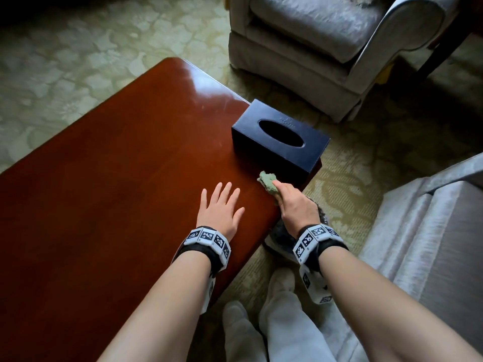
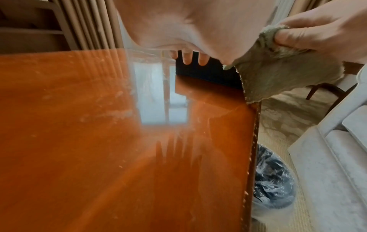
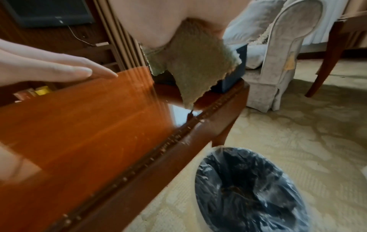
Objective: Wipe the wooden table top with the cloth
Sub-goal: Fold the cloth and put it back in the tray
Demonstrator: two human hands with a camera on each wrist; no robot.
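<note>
Head view: a person's left hand [image 1: 219, 207] lies flat on the polished wooden surface [image 1: 109, 158], fingers [image 1: 225, 190] straight and spread, holding nothing. Just beside it, the right hand [image 1: 296, 203] has its fingers curled round a bunched green cloth [image 1: 268, 182] near the surface's right edge. The cloth's free end hangs down, its tip meeting the wood close to the rim, as the right wrist view shows [image 3: 190, 66]. Directly beyond the cloth stands a dark blue tissue box [image 1: 281, 142] with an oval slot, set at the same edge and blocking the way along that side. Pale smears and specks mark the glossy wood in the left wrist view [image 2: 99, 113], where a window is mirrored in the finish. On the patterned carpet [image 1: 65, 61], under the right wrist and just beside the table, sits a waste bin [image 3: 252, 188] lined with a clear plastic bag. A pale upholstered armchair [image 1: 326, 48] stands past the far corner, and another pale upholstered seat [image 1: 431, 231] fills the right side. The person's legs in light trousers [image 1: 287, 330] show at the bottom.
</note>
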